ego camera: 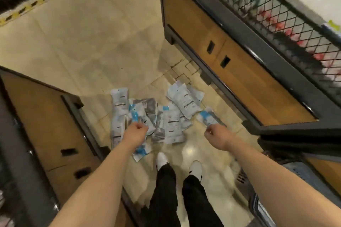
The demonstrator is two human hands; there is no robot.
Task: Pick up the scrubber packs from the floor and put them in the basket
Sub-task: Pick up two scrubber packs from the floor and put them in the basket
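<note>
**A:** What does each hand have?

**B:** The left hand (135,131) is curled round the near end of one scrubber pack (134,114), whose blue header points away from the person. The right hand (215,132) is closed the same way on the near end of a second pack (207,118). It is not clear whether either pack is off the floor (83,42).

**A:** And the others?

**B:** The others lie in a loose pile of packs (171,121) on the tiles between the two hands, overlapping, white backs mostly up. One stray pack (142,151) sits under the left wrist, near the white shoes (161,158).

**A:** How would they handle?

**B:** They are probably light and soft, being thin plastic sleeves that are likely slick. An end pinch may let a pack droop or slide. A hold on the stiffer-looking blue header, or across the middle, would seem surer. Nothing suggests the packs are fragile.

**A:** Is there room to move?

**B:** The aisle is narrow. A wood-panelled stand (230,57) with a dark frame edge is on the right, and a matching cabinet (46,116) is on the left. The mesh basket (276,16) tops the right stand, up and away from the pile, and already holds goods. The right arm would need to lift past that frame corner, but the floor beyond the pile is open.
</note>
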